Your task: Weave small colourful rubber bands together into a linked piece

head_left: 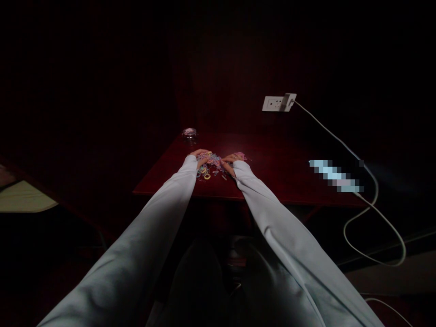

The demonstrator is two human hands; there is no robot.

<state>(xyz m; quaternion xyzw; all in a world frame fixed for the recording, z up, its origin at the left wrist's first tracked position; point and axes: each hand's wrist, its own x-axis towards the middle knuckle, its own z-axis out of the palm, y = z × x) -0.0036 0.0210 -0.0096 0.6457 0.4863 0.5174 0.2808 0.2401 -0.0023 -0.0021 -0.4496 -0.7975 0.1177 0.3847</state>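
Observation:
A heap of small coloured elastic bands [211, 160] lies on a dark red table [272, 168]. My left hand [200, 157] rests at the left side of the heap, fingers curled into the bands. My right hand [230, 162] sits at the right side, fingers bent among the bands too. A few loose rings, one yellow [207, 176], lie just in front of the heap. Both arms wear pale long sleeves. The hands are small and dim, so what each finger pinches is unclear.
A small clear glass dish [190, 133] stands at the table's far left corner. A white wall socket [272, 103] holds a plug [288, 101], and its white cable [371, 200] loops down on the right. A blurred-out item [335, 175] lies on the table's right part.

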